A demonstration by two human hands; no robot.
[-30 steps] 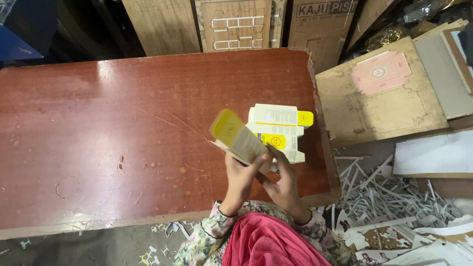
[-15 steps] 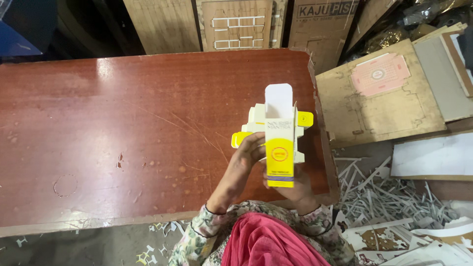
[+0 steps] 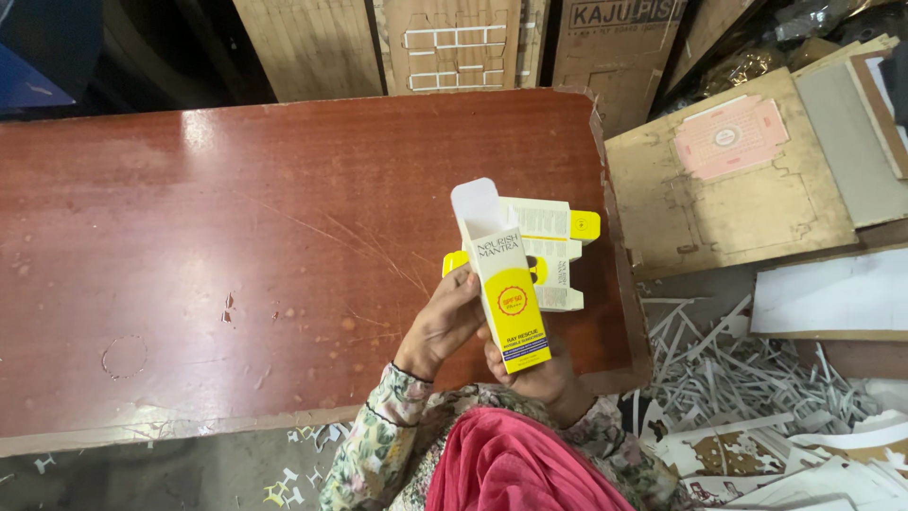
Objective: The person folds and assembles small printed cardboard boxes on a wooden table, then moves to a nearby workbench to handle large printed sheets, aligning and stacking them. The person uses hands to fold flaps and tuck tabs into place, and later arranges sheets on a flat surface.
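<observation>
Both hands hold one white-and-yellow carton (image 3: 503,284) above the near right part of the table (image 3: 189,237). Left hand (image 3: 443,322) fingers curl against its left side; right hand (image 3: 530,374) grips its lower end. Top flap open. Flat cartons (image 3: 556,248) lie just behind it.

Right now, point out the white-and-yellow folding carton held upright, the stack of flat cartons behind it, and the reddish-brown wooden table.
White-and-yellow folding carton (image 3: 509,301), head view, yellow front panel.
Stack of flat cartons (image 3: 556,248), head view, white top sheet.
Reddish-brown wooden table (image 3: 236,227), head view, bare top.
</observation>
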